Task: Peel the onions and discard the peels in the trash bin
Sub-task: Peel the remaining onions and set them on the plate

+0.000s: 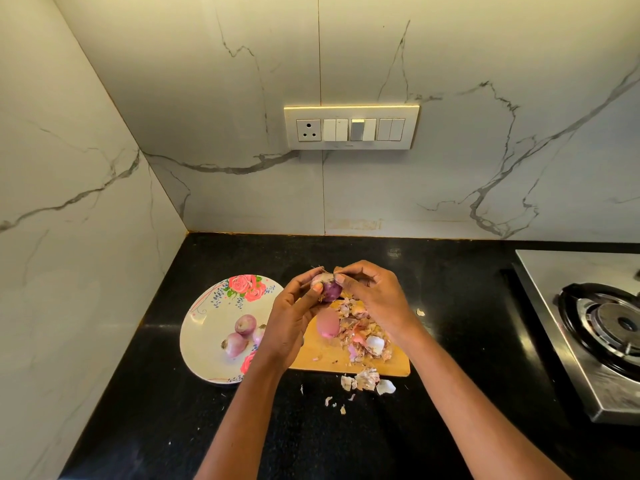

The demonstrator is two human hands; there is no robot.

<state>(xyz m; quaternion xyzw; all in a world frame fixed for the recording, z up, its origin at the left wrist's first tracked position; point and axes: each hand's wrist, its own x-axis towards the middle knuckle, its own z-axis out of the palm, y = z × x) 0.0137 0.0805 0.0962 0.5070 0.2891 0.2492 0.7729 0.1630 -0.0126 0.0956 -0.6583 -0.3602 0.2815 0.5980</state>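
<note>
Both forearms reach up from the near edge of the black desk point(346, 445) and meet above the far end of the cutting board point(332, 358). Curled around a small purple onion point(329, 289), the left hand point(294, 313) holds it up in the air, while the right hand point(374, 296) pinches at the dry skin near the onion's top with thumb and forefinger. Judging by this, the peeling step is in hand, with part of the papery skin not yet off; the next move calls for a firm pull of that strip away from the bulb while the left hand turns the onion to expose the rest. Below the hands, on the board, lies a peeled pink onion point(328, 323) beside a heap of peels point(363, 337), and more scraps point(367, 381) are scattered on the desk just past the board's near edge. Left of the board, touching it, a flowered plate point(207, 327) carries about three more small onions point(239, 336). A gas stove point(595, 327) sits at the right edge. No trash bin is in view, so the peels must be gathered and carried elsewhere; the loose bits on the desk will need sweeping together first.
</note>
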